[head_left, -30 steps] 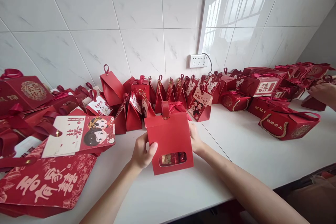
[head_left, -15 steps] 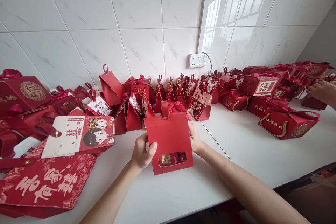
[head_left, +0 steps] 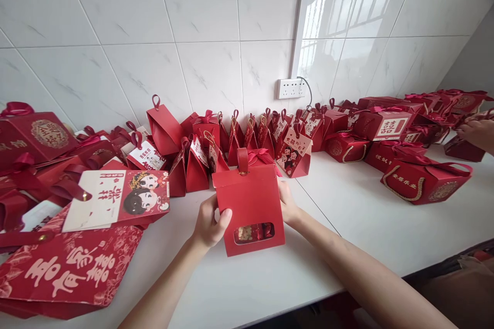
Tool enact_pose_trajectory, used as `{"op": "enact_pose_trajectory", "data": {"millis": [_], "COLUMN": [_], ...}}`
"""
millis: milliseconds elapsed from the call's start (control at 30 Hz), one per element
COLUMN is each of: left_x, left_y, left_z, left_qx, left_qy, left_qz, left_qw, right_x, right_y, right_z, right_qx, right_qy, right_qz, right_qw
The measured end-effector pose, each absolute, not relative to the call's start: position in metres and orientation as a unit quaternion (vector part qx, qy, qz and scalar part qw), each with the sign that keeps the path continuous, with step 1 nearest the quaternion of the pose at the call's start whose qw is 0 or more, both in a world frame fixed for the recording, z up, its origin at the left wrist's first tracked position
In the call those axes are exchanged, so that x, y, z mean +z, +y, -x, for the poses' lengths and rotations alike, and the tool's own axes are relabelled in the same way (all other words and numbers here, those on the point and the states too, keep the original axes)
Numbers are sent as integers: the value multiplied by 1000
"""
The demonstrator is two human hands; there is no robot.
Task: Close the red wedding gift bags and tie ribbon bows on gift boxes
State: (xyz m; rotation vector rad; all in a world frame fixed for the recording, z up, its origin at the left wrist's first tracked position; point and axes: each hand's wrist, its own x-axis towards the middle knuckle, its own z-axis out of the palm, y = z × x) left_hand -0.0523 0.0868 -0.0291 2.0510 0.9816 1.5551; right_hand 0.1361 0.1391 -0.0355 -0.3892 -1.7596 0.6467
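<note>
Between my hands is a red gift box (head_left: 249,203) with a strap loop on top and a small window low on its front, through which wrapped sweets show. My left hand (head_left: 210,223) grips its left side, thumb on the front face. On the opposite side my right hand (head_left: 288,203) holds the box's right edge, its fingertips hidden behind. Just beyond the box stand several small red gift boxes; one to the right carries a cartoon couple print (head_left: 295,153).
Flat red gift bags (head_left: 65,272) and a box with cartoon faces (head_left: 142,195) lie at left. Red boxes with rope handles (head_left: 426,180) sit at right. At the far right edge another person's hand (head_left: 478,131) touches a box. A power strip (head_left: 291,89) hangs on the tiled wall.
My hands and the gift box stay almost still. The other person's hand at the far right has shifted slightly.
</note>
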Motion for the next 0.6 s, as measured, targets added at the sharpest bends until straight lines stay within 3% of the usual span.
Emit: {"op": "enact_pose_trajectory", "data": {"millis": [600], "left_x": [-28], "left_y": [87], "left_z": [51], "left_qx": [558], "left_qy": [353], "left_qz": [-728], "left_qw": [183], "right_x": [-37], "right_y": [140], "right_z": [-136], "right_qx": [277], "right_qy": [-751], "right_qz": [172], "right_qw": [574]}}
